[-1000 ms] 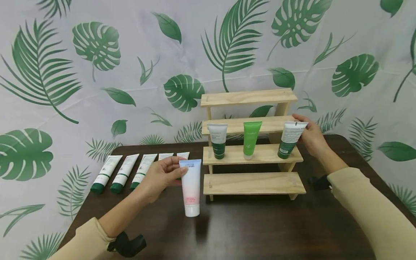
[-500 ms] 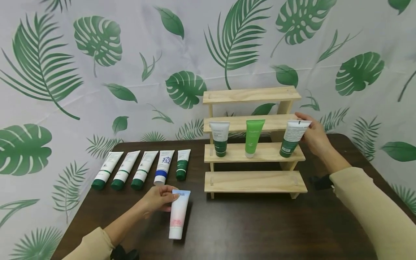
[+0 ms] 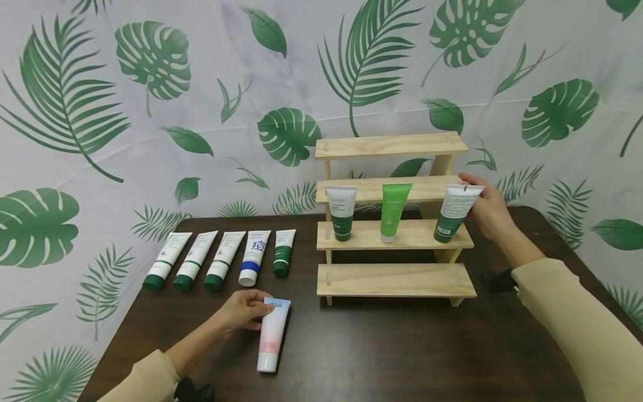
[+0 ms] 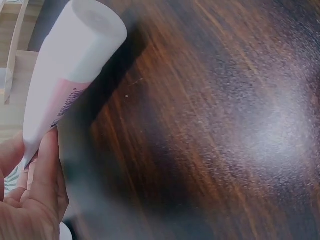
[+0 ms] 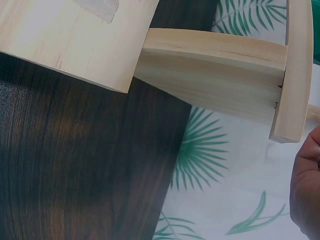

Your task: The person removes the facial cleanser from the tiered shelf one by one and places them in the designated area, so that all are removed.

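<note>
My left hand (image 3: pixel 244 309) pinches the crimped end of the pink-and-white tube (image 3: pixel 272 335), lying low centre-left on the table (image 3: pixel 402 346). It looks light, soft and slick. My right hand (image 3: pixel 489 211) grips the white-and-green tube (image 3: pixel 454 212) on the rack (image 3: pixel 397 237), right of centre.

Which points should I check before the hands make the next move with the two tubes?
1. Left hand holds the crimped end of the pink-white tube: ok.
2. Pink-white tube lies flat on the table: ok.
3. Right hand holds the white-green tube at its top: ok.
4. That tube's cap rests on the second shelf: ok.
5. Tube stands upright: not ok, tilted.
6. Bottom shelf free: ok.
</note>
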